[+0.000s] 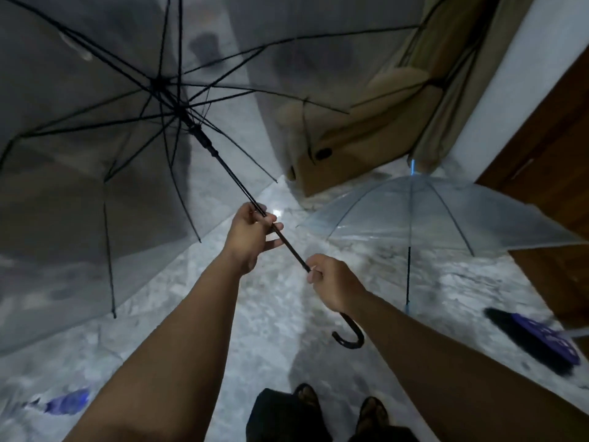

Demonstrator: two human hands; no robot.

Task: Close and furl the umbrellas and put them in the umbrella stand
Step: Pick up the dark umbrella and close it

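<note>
Black ribs spread wide on the big clear umbrella (95,129), held up on the left. The right hand (331,282) is wrapped tight around its shaft just above the hook. The left hand (251,234) pinches the shaft higher up. Sliding the runner down fast could nip a finger, or a rib could bump the blue umbrella (430,212) nearby on the floor.
</note>
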